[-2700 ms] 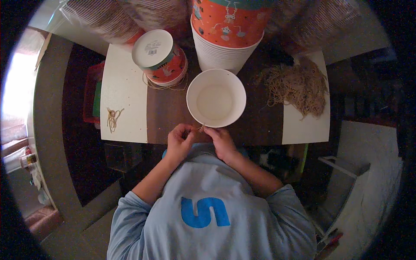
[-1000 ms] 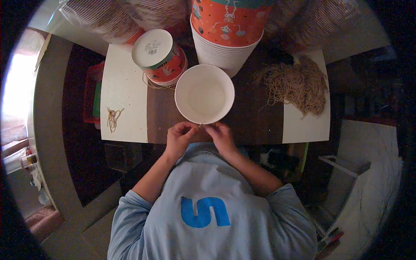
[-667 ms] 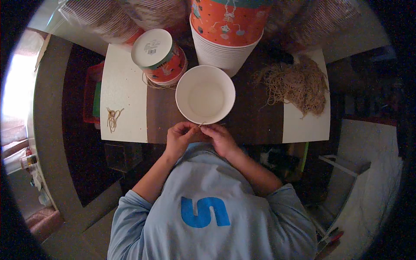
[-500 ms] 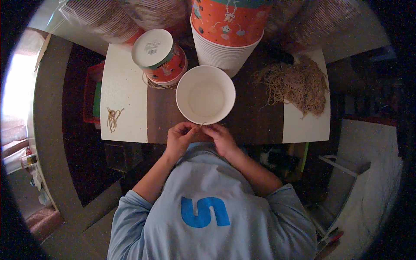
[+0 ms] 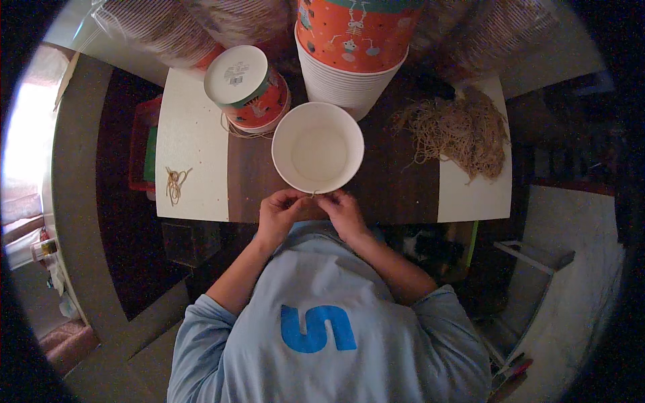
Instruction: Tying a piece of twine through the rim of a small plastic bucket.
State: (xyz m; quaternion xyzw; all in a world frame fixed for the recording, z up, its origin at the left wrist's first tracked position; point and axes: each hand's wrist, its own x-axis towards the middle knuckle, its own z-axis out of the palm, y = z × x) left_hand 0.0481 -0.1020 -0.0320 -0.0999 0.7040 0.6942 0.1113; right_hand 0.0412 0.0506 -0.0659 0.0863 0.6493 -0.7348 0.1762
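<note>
A paper bucket (image 5: 318,151), white inside, stands mouth up close to the table's front edge. At its near side my left hand (image 5: 277,213) and my right hand (image 5: 345,212) face each other, fingertips pinched closed. A short bit of twine (image 5: 315,194) shows between the fingertips, just below the bucket's rim; both hands hold it. The rest of the twine and the bucket's outer near wall are hidden.
Behind stands a tall stack of nested orange buckets (image 5: 354,40). An upturned bucket (image 5: 247,87) with twine around its base is back left. A tangled twine heap (image 5: 463,134) lies right; a few cut strands (image 5: 176,185) lie left. Plastic-wrapped stacks (image 5: 154,30) line the back.
Almost nothing differs. The bucket has shifted very slightly left, and the right hand's fingers have moved a little at the twine.
</note>
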